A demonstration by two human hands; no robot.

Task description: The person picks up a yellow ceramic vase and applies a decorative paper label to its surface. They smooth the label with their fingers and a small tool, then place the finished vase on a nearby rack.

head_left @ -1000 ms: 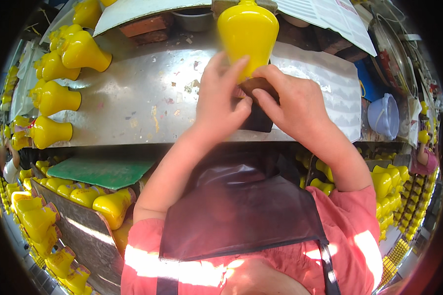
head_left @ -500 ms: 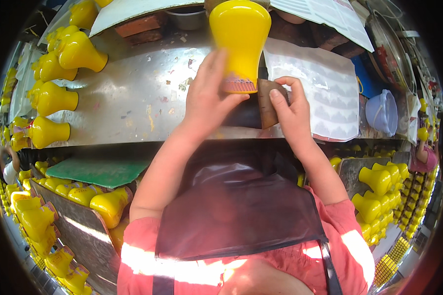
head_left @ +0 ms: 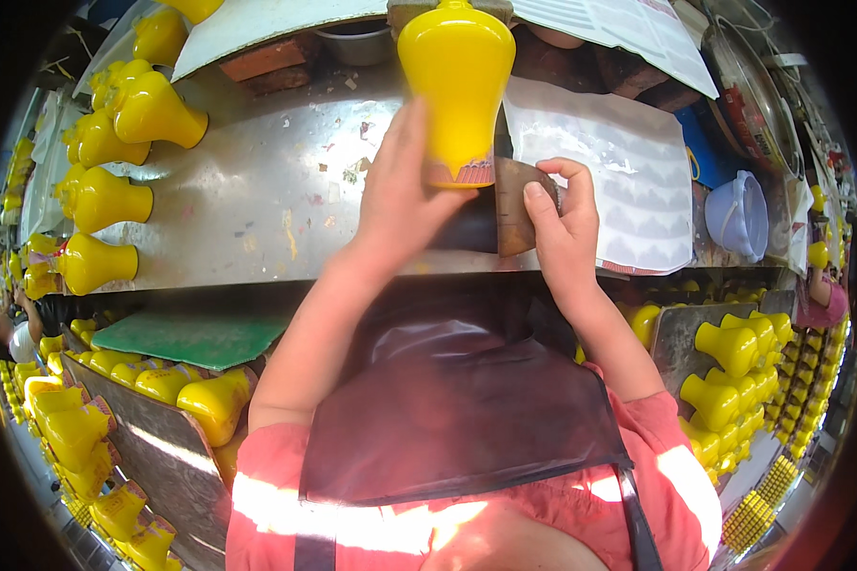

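Observation:
A glossy yellow vase [head_left: 457, 81] lies with its narrower end toward me, its far end against a brown support [head_left: 403, 13]. A pink-and-purple patterned band [head_left: 474, 171] runs round its near end. My left hand [head_left: 395, 195] rests along the vase's left side, fingers stretched out and slightly blurred, thumb by the near rim. In my right hand [head_left: 569, 214], a flat brown scraper-like piece [head_left: 514, 205] is pinched between thumb and fingers. That piece stands beside the vase's near right edge; whether they touch I cannot tell.
Sheets of printed paper [head_left: 600, 181] lie right of the vase on the metal table [head_left: 257, 171]. Beyond them stands a pale blue bucket [head_left: 738, 219]. Several yellow vases [head_left: 109, 200] line the left side. Bricks [head_left: 271, 57] and a grey bowl [head_left: 357, 43] sit at the back.
The patterned band shows a different part, so the vase has turned. My right hand has shifted slightly toward me with the brown piece. My left hand stays at the vase's side.

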